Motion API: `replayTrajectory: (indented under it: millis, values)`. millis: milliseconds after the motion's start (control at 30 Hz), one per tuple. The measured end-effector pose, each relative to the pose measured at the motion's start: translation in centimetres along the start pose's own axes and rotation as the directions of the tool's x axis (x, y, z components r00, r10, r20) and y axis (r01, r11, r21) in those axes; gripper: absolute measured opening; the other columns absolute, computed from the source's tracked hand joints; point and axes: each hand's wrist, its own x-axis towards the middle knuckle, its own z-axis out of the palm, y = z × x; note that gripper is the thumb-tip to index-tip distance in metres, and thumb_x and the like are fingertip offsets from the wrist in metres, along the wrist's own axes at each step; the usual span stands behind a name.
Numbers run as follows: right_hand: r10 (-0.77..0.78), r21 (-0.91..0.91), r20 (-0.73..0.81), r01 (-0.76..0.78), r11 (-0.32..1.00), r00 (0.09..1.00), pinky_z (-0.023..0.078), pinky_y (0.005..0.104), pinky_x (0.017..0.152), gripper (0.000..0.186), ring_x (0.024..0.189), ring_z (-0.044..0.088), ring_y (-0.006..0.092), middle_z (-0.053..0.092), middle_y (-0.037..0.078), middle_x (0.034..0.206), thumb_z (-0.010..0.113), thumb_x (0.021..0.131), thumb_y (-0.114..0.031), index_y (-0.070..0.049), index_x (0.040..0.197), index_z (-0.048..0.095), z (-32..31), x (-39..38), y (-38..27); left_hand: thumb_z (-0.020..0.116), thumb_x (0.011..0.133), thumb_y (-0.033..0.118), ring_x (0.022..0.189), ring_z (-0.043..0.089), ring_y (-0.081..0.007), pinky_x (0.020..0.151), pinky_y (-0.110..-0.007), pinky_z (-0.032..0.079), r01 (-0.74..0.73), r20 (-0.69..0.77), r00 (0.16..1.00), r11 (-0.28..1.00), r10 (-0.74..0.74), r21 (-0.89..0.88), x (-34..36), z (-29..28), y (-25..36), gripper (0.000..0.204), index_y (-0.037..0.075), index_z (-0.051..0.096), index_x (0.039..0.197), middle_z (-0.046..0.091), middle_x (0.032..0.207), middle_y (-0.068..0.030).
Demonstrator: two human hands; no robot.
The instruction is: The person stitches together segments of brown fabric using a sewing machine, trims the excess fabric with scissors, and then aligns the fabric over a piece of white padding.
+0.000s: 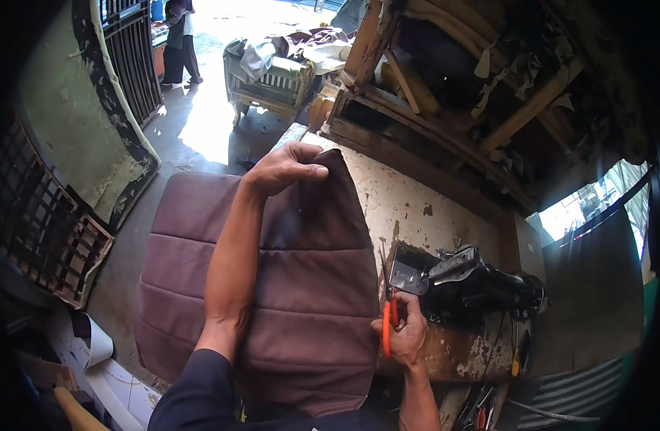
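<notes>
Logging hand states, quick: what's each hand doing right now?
Left hand: closed, pinching the maroon panel at its far edge.
Right hand: closed, holding orange-handled scissors.

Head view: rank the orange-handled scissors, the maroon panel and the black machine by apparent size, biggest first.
1. Maroon panel
2. Black machine
3. Orange-handled scissors, partly covered by fingers but plainly the smallest here
</notes>
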Motion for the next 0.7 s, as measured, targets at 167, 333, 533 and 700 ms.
replayTrajectory:
  millis: [167,333,533,700]
  values:
    - [-0.108,-0.064,0.007,0.109,0.992,0.994,0.056,0.0327,0.074,0.069,0.078,0.067,0.0172,0.067,0.006,0.088,0.097,0.071,-0.034,-0.003,0.121,0.059,-0.2,2.2,0.3,0.083,0.089,0.025,0.085,0.062,-0.0037,0.079,-0.023,0.049,0.003,-0.015,1.000,0.999,-0.004,-0.036,0.3,0.0,-0.6,0.028,0.003,0.075,0.104,0.072,0.093,0.0043]
    - [-0.210,-0.130,0.015,0.210,0.969,0.978,0.056,0.0343,0.073,0.067,0.076,0.068,0.0198,0.068,0.009,0.086,0.096,0.073,-0.034,-0.002,0.119,0.060,0.3,4.1,-1.6,0.082,0.090,0.024,0.085,0.062,-0.0032,0.079,-0.022,0.049,0.009,-0.027,1.000,0.999,-0.010,-0.043,0.1,-0.1,-0.6,0.026,0.003,0.075,0.104,0.071,0.093,0.0045]
    - [-0.168,-0.150,0.035,0.171,0.974,0.985,0.056,0.0335,0.071,0.060,0.072,0.068,0.0183,0.067,0.007,0.079,0.094,0.075,-0.035,-0.003,0.114,0.061,0.5,4.3,-1.3,0.083,0.089,0.026,0.083,0.060,-0.0026,0.076,-0.021,0.047,0.047,-0.005,0.999,0.998,-0.047,0.036,0.4,-1.0,-1.4,0.027,0.004,0.075,0.103,0.070,0.092,0.0050]
    - [-0.229,-0.121,0.014,0.229,0.966,0.973,0.055,0.0370,0.067,0.065,0.070,0.068,0.0214,0.066,0.008,0.079,0.095,0.073,-0.036,-0.002,0.116,0.061,0.2,4.2,-0.9,0.083,0.089,0.027,0.082,0.060,-0.0025,0.076,-0.022,0.047,0.020,-0.029,0.999,1.000,-0.020,-0.004,0.1,-0.2,-0.9,0.027,0.005,0.074,0.101,0.069,0.090,0.0058]
